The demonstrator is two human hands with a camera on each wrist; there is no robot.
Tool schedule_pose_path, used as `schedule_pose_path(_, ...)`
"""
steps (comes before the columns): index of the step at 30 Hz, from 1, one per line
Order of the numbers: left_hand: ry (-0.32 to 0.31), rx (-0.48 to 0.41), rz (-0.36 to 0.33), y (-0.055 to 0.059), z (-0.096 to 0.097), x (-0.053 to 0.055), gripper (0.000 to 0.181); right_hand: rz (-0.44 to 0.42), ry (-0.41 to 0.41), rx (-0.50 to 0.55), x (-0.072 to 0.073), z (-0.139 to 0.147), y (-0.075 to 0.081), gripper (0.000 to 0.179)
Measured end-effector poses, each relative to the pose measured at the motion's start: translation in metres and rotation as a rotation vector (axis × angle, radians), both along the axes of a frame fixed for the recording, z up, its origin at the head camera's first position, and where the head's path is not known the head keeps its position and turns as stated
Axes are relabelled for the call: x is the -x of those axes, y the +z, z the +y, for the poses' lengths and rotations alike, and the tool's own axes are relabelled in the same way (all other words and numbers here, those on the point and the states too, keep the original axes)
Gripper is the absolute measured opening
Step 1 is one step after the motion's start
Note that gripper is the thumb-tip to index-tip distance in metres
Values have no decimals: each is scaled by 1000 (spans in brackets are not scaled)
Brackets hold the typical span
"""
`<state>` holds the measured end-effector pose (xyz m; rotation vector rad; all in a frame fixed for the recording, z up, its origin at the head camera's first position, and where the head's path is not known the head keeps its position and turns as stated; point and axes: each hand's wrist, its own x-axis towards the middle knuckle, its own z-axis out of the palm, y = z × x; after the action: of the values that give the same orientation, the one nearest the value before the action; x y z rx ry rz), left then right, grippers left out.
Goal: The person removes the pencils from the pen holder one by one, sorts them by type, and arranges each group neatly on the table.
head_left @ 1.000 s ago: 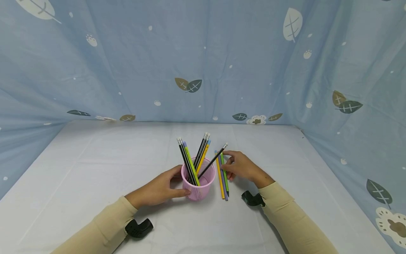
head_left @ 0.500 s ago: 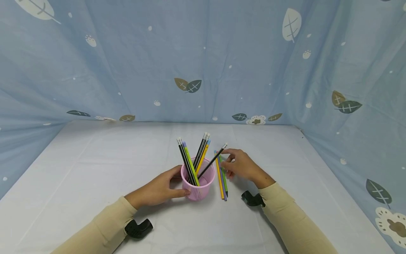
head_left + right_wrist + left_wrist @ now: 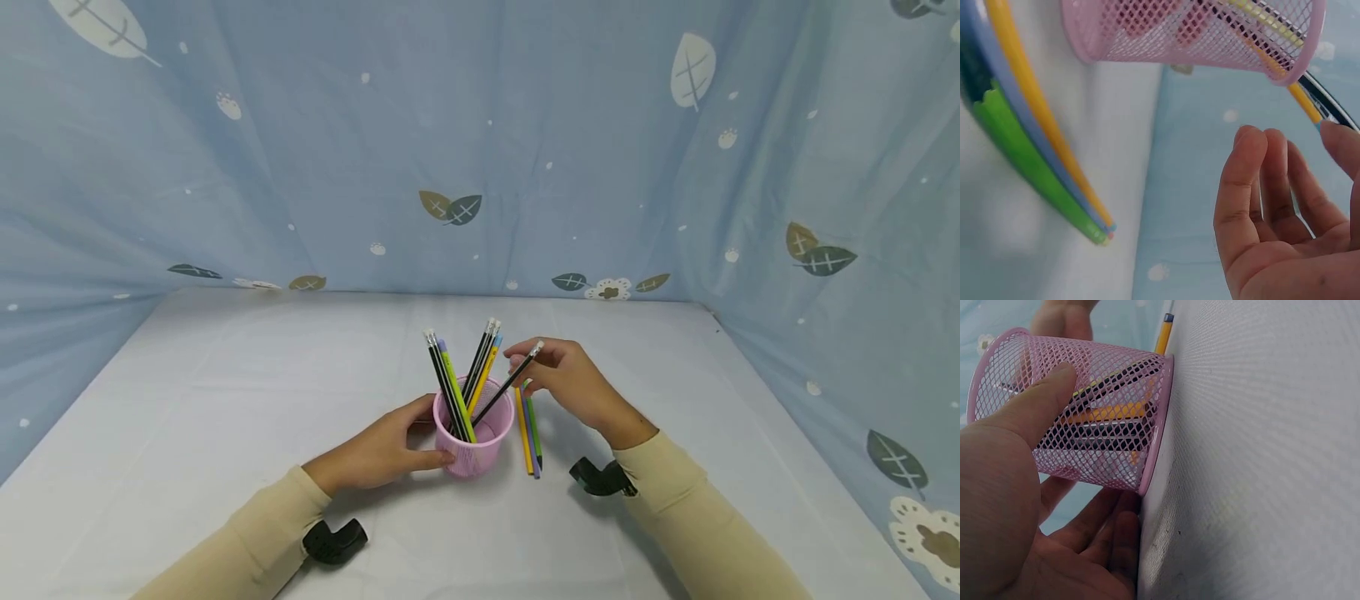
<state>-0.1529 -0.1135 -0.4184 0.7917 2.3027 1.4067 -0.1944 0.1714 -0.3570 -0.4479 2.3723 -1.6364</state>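
Note:
My left hand grips a pink mesh pencil cup, thumb across the front wall and fingers around the far side. The cup stands upright on the table. Several black pencils, a lime-green pencil and a yellow one lean inside. One black pencil tilts right over the rim. Behind its eraser end is my right hand, raised, with a gap between thumb and fingers in the right wrist view. Below it lie a yellow pencil, a purple pencil and a green pencil, side by side.
White cloth covers the table. A blue leaf-patterned curtain closes off the back and sides. Black wrist devices are strapped under both sleeves, close over the cloth.
My right hand has lifted off the loose pencils and moved left and up to the leaning black pencil's eraser end. My left hand keeps its grip on the cup. The head view has shifted slightly.

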Motion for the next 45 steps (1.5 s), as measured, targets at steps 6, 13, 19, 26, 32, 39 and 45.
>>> schedule_pose_path(6,-2,-7,-9,0,-1,0,74,-38,14,17,-1,-9,6,29)
schedule_pose_path(13,-2,-7,-15,1,-1,0,76,-41,43,9,0,-19,5,34)
schedule_pose_path(19,2,-4,7,1,-1,1,74,-38,21,-13,-1,-25,4,29)
schedule_pose_path(26,-1,-14,2,0,-1,1,73,2,9,-44,-1,-27,4,26)
schedule_pose_path(32,-8,-19,2,0,-1,1,73,18,4,-56,-2,-25,5,23)
schedule_pose_path(39,-11,-17,8,1,0,1,73,31,-6,-50,-1,-22,13,21)
schedule_pose_path(45,-7,-15,6,1,0,1,74,71,-11,-93,0,-17,26,25)
